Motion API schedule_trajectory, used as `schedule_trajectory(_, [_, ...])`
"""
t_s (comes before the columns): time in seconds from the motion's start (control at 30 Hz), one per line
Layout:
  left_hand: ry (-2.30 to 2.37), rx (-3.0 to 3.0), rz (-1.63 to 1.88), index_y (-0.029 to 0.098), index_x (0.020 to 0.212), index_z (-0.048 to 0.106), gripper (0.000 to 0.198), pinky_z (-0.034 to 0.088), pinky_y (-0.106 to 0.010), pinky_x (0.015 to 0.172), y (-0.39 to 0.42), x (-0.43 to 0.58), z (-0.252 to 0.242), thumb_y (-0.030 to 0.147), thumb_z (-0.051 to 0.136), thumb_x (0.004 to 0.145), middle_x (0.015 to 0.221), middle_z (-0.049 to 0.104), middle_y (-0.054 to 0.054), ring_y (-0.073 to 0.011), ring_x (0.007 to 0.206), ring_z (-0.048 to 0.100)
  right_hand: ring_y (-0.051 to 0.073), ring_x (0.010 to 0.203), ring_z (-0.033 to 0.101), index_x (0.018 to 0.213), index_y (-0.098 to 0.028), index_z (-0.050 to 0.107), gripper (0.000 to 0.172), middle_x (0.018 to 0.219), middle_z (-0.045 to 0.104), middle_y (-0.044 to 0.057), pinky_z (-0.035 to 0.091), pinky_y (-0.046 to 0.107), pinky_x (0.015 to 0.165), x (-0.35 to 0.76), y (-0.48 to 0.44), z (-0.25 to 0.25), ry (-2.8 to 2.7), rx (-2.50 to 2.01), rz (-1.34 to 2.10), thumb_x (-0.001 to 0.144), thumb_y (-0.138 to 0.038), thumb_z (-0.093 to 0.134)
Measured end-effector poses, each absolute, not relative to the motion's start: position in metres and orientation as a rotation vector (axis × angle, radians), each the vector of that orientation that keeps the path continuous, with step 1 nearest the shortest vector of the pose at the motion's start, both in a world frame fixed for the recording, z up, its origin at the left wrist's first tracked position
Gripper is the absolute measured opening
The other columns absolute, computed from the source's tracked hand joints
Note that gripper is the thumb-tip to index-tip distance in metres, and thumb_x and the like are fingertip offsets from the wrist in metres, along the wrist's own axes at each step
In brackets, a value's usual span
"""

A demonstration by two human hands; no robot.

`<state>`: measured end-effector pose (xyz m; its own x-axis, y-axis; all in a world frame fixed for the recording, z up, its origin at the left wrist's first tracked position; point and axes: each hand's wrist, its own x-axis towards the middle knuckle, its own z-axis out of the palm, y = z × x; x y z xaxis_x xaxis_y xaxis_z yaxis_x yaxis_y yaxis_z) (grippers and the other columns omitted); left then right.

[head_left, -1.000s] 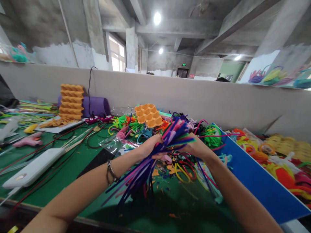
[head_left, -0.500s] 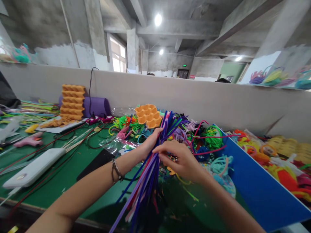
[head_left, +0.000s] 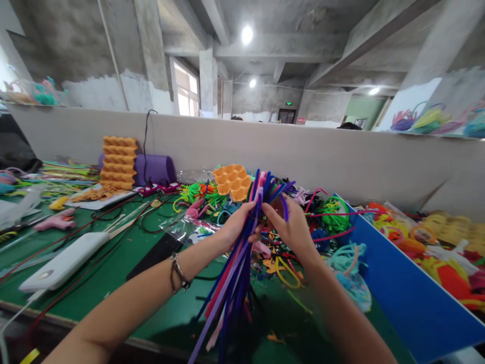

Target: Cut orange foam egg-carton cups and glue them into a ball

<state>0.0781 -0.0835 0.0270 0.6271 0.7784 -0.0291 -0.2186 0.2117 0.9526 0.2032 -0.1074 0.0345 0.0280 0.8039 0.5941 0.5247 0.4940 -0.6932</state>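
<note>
A thick bundle of fuzzy pipe cleaners (head_left: 237,283), mostly purple, blue and pink, hangs over the front of the table. My left hand (head_left: 240,222) is closed round its upper part. At the upper right of the bundle, my right hand (head_left: 288,225) pinches among the pipe cleaner tops with thumb and fingers; one purple stem bends over its fingers. Which stems lie in the pinch is partly hidden. Behind the hands sit an orange egg-carton piece (head_left: 233,182) and heaps of coloured pipe cleaners (head_left: 195,192).
On the green table (head_left: 125,278) lie a white power bank-like device (head_left: 62,263), a pink glue gun (head_left: 56,221) and red cords. A blue board (head_left: 409,288) slants up at right, with bright pipe cleaner pieces (head_left: 443,258) beyond. An upright orange carton (head_left: 119,162) stands back left.
My right hand has moved up from the middle of the bundle to its top and now pinches there. My left hand keeps its hold; the view has shifted slightly.
</note>
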Motion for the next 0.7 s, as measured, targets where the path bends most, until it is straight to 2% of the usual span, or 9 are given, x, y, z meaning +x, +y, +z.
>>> schedule_trajectory(0.2, [0.337, 1.054, 0.664, 0.014, 0.05, 0.046, 0.056, 0.028, -0.018, 0.038, -0.087, 0.071, 0.031, 0.042, 0.012, 0.085, 0.037, 0.037, 0.004, -0.0046, 0.027, 0.029, 0.01, 0.038, 0.045, 0.063, -0.022, 0.045, 0.028, 0.049, 0.047, -0.005, 0.039, 0.024, 0.037, 0.197, -0.116, 0.041, -1.587, -0.846, 0.583, 0.076, -0.046, 0.053])
schedule_trajectory(0.33, [0.264, 1.023, 0.631, 0.014, 0.06, 0.048, 0.05, 0.028, -0.018, 0.037, -0.091, 0.072, 0.033, 0.046, 0.019, 0.085, 0.041, 0.042, 0.005, -0.004, 0.026, 0.029, 0.009, 0.037, 0.048, 0.065, -0.02, 0.05, 0.023, 0.049, 0.049, -0.005, 0.041, 0.022, 0.036, 0.198, -0.126, 0.043, -1.561, -0.778, 0.596, 0.077, -0.04, 0.053])
schedule_trajectory(0.43, [0.236, 1.016, 0.578, 0.014, 0.057, 0.047, 0.052, 0.027, -0.017, 0.035, -0.091, 0.075, 0.035, 0.049, 0.02, 0.084, 0.036, 0.039, 0.006, -0.0033, 0.025, 0.025, 0.008, 0.039, 0.05, 0.066, -0.019, 0.05, 0.021, 0.049, 0.05, -0.005, 0.042, 0.02, 0.039, 0.201, -0.131, 0.042, -1.572, -0.756, 0.585, 0.08, -0.035, 0.049])
schedule_trajectory(0.53, [0.22, 1.039, 0.538, 0.014, 0.048, 0.044, 0.059, 0.027, -0.016, 0.035, -0.089, 0.08, 0.034, 0.056, 0.02, 0.082, 0.032, 0.034, 0.006, -0.0031, 0.026, 0.026, 0.008, 0.046, 0.051, 0.064, -0.02, 0.047, 0.018, 0.052, 0.051, -0.005, 0.044, 0.021, 0.047, 0.205, -0.13, 0.041, -1.556, -0.799, 0.462, 0.079, -0.029, 0.05])
schedule_trajectory(0.6, [0.26, 1.076, 0.541, 0.014, 0.046, 0.044, 0.059, 0.027, -0.016, 0.035, -0.088, 0.085, 0.032, 0.058, 0.023, 0.081, 0.033, 0.035, 0.005, -0.0031, 0.028, 0.028, 0.009, 0.055, 0.053, 0.066, -0.02, 0.048, 0.013, 0.059, 0.054, -0.005, 0.044, 0.023, 0.056, 0.209, -0.125, 0.04, -1.485, -0.876, 0.296, 0.073, -0.026, 0.057])
schedule_trajectory(0.7, [0.34, 1.111, 0.595, 0.014, 0.051, 0.045, 0.054, 0.026, -0.016, 0.035, -0.086, 0.092, 0.027, 0.052, 0.026, 0.084, 0.037, 0.04, 0.005, -0.0028, 0.027, 0.031, 0.01, 0.062, 0.052, 0.072, -0.02, 0.049, 0.02, 0.065, 0.053, -0.005, 0.043, 0.024, 0.061, 0.218, -0.115, 0.04, -1.333, -0.955, 0.13, 0.064, -0.028, 0.066])
